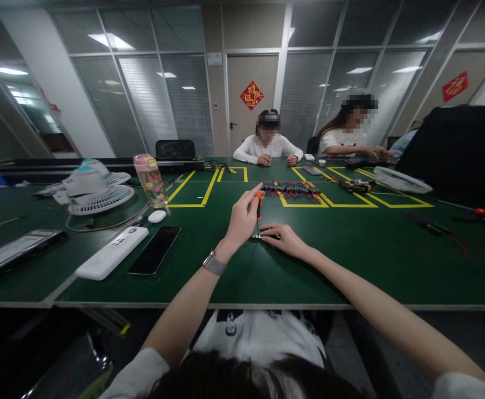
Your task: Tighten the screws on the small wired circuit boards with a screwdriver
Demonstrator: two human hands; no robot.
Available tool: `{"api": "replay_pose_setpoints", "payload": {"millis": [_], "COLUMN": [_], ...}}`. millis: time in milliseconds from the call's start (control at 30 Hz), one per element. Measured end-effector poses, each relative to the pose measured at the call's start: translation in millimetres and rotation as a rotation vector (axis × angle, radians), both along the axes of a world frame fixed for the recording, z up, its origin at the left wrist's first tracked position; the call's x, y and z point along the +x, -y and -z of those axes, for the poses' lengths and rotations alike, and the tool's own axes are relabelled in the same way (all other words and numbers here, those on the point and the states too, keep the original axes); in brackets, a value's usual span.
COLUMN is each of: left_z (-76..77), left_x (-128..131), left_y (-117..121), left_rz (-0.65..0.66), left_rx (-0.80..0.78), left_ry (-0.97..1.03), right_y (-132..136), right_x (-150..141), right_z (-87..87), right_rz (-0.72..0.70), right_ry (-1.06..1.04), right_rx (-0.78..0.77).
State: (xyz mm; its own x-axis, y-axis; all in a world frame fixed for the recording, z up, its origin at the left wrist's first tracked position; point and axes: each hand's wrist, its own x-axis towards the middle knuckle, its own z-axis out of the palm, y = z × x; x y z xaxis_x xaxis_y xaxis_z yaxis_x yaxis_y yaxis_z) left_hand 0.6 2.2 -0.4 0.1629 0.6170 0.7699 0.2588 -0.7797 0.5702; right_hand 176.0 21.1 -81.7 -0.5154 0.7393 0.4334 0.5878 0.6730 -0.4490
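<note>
My left hand [243, 218], with a watch [214, 262] on its wrist, is closed round the orange and black handle of a screwdriver [259, 208]. The screwdriver stands upright, its thin shaft pointing down at a small part [257, 237] on the green table [309, 277]. My right hand [282, 240] lies low on the table with its fingertips pinched at the right side of that part. The part looks like a small circuit board, but it is too small to tell surely. Just beyond the hands lies a bundle of boards with red and blue wires [294, 190].
To the left are a phone [154, 250], a white power bank [113, 252], a white earbud case [157, 216], a drink bottle [151, 180] and white fans [96, 188]. Yellow tape [186, 205] marks the table. Two people sit across, one [267, 145] directly opposite. A black screen [460, 155] stands right.
</note>
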Motion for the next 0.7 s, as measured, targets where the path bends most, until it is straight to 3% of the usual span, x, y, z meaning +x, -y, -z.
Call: {"api": "replay_pose_setpoints", "payload": {"millis": [67, 233, 433, 600, 700], "left_z": [-0.2, -0.9, 0.2, -1.3, -2.2], "left_x": [-0.1, -1.8, -0.4, -1.4, -1.5], "left_y": [0.6, 1.3, -0.5, 1.8, 1.7], "left_rz": [-0.001, -0.201, -0.037, -0.148, -0.114], "left_rx": [0.0, 0.048, 0.001, 0.008, -0.005], "left_ry": [0.009, 0.0, 0.012, 0.02, 0.014], "right_y": [0.4, 1.5, 1.6, 0.8, 0.9], "right_x": [-0.2, -0.9, 0.0, 0.5, 0.2], "right_z": [-0.8, -2.4, -2.2, -1.1, -1.4], "right_rz": [-0.001, 0.003, 0.0, -0.006, -0.005], "right_ry": [0.005, 0.0, -0.001, -0.014, -0.019], "right_rx": [-0.003, -0.008, -0.015, -0.019, -0.023]}}
